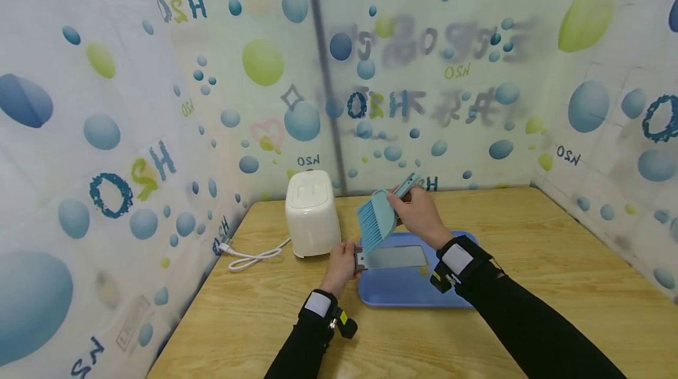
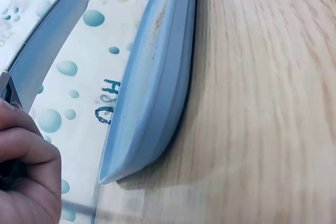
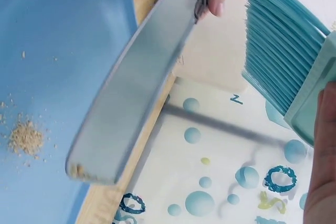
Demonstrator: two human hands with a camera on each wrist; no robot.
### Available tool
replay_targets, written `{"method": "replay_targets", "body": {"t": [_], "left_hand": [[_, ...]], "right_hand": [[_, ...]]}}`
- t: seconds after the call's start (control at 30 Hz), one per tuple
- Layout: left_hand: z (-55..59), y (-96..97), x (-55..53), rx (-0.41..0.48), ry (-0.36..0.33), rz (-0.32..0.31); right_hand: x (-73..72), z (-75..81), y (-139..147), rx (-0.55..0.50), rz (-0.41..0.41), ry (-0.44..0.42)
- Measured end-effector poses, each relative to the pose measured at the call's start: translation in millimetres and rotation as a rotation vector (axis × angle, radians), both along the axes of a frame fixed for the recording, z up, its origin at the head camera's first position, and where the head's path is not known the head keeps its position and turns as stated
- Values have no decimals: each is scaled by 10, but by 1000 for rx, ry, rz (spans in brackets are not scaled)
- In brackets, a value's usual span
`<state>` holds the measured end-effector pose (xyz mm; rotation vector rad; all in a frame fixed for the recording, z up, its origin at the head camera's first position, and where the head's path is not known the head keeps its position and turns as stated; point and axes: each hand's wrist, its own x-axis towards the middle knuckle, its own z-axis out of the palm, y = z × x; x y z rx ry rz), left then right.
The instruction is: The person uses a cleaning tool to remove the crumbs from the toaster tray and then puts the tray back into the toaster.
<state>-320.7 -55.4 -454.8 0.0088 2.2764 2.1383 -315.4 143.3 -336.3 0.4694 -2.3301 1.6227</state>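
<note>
In the head view my left hand [image 1: 338, 267] grips the dark end of a flat metal crumb tray [image 1: 399, 256], held above a blue tray [image 1: 408, 296]. My right hand [image 1: 421, 217] holds a teal cleaning brush [image 1: 378, 217] by its handle, bristles angled down over the grip end of the crumb tray. Seen from the right wrist, the bristles [image 3: 281, 45] stand apart from the metal. A few crumbs [image 3: 79, 171] cling at the crumb tray's far end. A small pile of crumbs [image 3: 26, 139] lies in the blue tray.
A white toaster [image 1: 312, 214] stands behind my left hand, its looped white cord [image 1: 254, 258] lying to the left. All of it is on a wooden table [image 1: 535, 249], enclosed by patterned curtains [image 1: 424, 73] at the back and sides.
</note>
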Motion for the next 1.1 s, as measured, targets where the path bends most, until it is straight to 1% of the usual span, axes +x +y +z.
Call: {"method": "replay_targets", "body": {"t": [0.2, 0.27, 0.5, 0.7, 0.87, 1.1], "left_hand": [[61, 52, 33, -7, 7, -28], [74, 53, 36, -12, 10, -32], [114, 47, 39, 11, 2, -34], [101, 35, 29, 2, -9, -26], [81, 28, 37, -9, -20, -23], [82, 20, 65, -7, -10, -22]], "right_hand": [[-9, -102, -28, 23, 0, -13], [-11, -131, -23, 21, 3, -20], [-33, -230, 22, 27, -16, -63], [-31, -305, 65, 0, -22, -96], [-13, -343, 80, -2, -23, -101], [-15, -395, 125, 0, -34, -116]]}}
